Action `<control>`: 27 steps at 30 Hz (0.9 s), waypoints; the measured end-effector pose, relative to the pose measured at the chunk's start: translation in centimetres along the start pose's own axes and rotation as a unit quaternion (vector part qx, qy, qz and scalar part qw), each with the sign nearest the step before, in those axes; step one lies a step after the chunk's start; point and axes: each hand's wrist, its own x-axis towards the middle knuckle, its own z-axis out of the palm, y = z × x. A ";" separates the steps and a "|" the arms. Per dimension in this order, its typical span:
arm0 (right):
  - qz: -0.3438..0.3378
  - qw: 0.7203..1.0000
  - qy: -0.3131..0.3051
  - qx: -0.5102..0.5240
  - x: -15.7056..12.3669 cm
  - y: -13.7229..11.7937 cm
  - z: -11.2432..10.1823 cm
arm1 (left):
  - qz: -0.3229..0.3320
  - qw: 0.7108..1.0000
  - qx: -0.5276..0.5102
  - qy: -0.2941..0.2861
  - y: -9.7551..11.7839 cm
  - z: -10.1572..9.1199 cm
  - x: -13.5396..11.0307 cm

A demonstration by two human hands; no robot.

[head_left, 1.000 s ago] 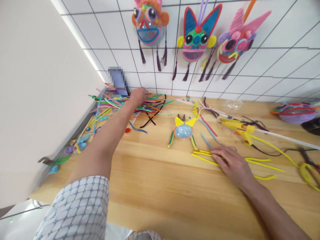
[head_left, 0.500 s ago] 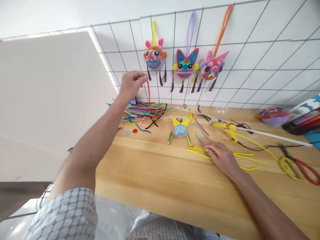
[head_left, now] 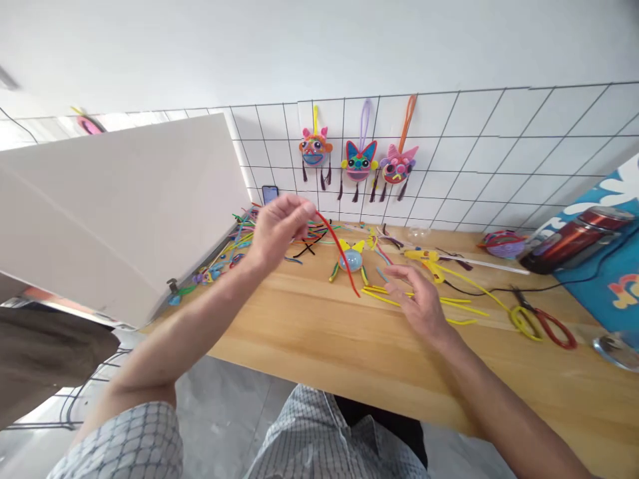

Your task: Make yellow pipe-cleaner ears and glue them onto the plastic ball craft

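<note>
My left hand (head_left: 285,228) pinches one end of a red pipe cleaner (head_left: 339,247), which slants down to the right over the table. Behind its lower part lies a small craft figure (head_left: 351,261) with a clear dome body, yellow ears and green-and-yellow legs. My right hand (head_left: 417,299) is raised a little over several yellow pipe cleaners (head_left: 456,307), its fingers apart and nothing in them. Partly hidden behind my left hand is a pile of coloured pipe cleaners (head_left: 319,233).
Three decorated masks (head_left: 359,163) hang on the wall grid. To the right lie a yellow glue gun (head_left: 424,257) with its cord, scissors (head_left: 554,327), a yarn bundle (head_left: 504,243) and a dark red flask (head_left: 579,238). A white board (head_left: 134,219) stands at the left.
My left hand has come down and toward the middle, drawing the red pipe cleaner away from the pile. My right hand has lifted from the yellow pipe cleaners and opened. The view has shifted.
</note>
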 end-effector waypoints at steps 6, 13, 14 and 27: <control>0.026 0.998 -0.041 0.027 -0.4 -4.9 0.6 | -0.141 0.981 -0.070 -0.116 -4.8 5.9 -7.4; -0.076 0.978 -0.056 -0.184 0.2 -0.9 0.8 | -0.166 0.961 0.056 -0.215 -13.7 5.8 -9.4; -0.089 0.972 -0.069 -0.204 0.4 -0.4 1.2 | -0.152 0.959 0.101 -0.215 -14.9 5.5 -9.4; -0.092 0.980 -0.062 -0.162 -0.9 6.8 3.3 | -0.035 0.942 0.230 -0.244 -21.2 2.8 -10.6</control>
